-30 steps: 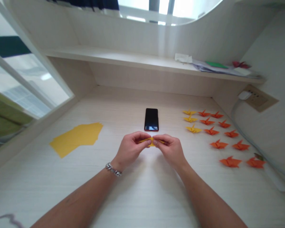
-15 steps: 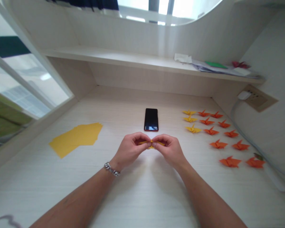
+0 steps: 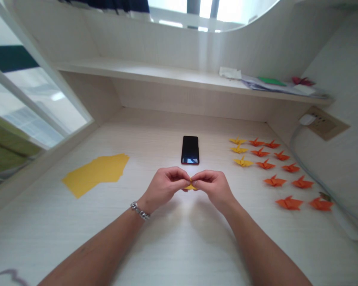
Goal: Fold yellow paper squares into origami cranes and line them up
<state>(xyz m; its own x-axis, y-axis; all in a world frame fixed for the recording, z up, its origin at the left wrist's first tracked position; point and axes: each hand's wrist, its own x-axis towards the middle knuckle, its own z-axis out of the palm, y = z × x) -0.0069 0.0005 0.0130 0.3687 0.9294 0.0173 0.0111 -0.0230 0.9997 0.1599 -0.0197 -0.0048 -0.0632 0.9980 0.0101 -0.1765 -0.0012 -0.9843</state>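
Desk (image 3: 173, 254), with overlapping yellow sheets (image 3: 97, 173) at left; left hand (image 3: 164, 186) and right hand (image 3: 216, 186) close together, centre; phone (image 3: 190, 149) just beyond them; orange cranes (image 3: 275, 181) and yellow cranes (image 3: 243, 162) at right; the folded paper (image 3: 191, 186), mostly hidden, pinched in both hands' fingertips, nearer than the phone

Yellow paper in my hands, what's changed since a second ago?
The left hand and right hand shifted slightly lower in view with the folded paper; less of its sides shows. Neither let go. The phone, yellow sheets and paper birds stayed put.
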